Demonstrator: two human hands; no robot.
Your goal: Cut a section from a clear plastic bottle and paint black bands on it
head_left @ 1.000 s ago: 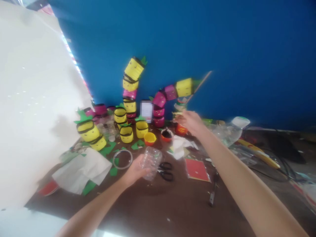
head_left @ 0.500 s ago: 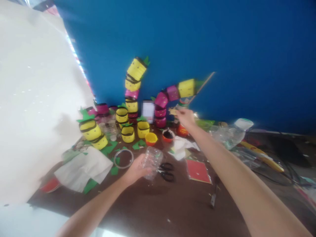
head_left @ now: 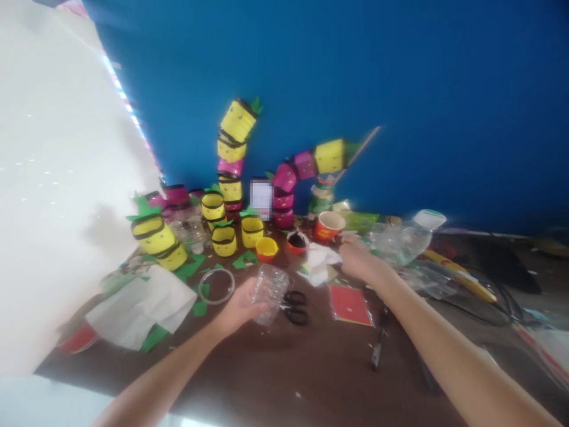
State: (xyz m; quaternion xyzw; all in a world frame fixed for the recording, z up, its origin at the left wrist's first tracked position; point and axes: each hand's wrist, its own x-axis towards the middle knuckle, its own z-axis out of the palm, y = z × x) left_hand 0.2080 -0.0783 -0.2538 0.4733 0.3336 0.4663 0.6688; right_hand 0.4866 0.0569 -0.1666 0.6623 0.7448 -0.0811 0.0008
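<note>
My left hand (head_left: 249, 302) is closed around a clear plastic bottle piece (head_left: 271, 290) with a ridged wall, held above the brown table. Beside it lie black-handled scissors (head_left: 295, 307); a clear ring (head_left: 216, 286) is on its other side. My right hand (head_left: 358, 260) is curled at the right edge of a crumpled white tissue (head_left: 322, 261). Its fingertips are blurred, and what they grip cannot be made out. Just behind it stands a red and orange paper cup (head_left: 329, 226). A red packet (head_left: 351, 305) lies nearer, with a cutter knife (head_left: 379, 347) beside it.
Yellow cups with faces (head_left: 224, 239) and green leaves stand mid-table. Behind them rise a yellow stack (head_left: 231, 148) and a purple stack (head_left: 283, 201) by the blue wall. A small pot of black stuff (head_left: 297, 242), a clear bottle (head_left: 406, 237) and a white cloth (head_left: 140, 308) lie around.
My right hand has come down and nearer, from the jar at the back to the tissue's edge, uncovering the paper cup. The pale yellowish piece at its fingers no longer shows. My left hand keeps its grip.
</note>
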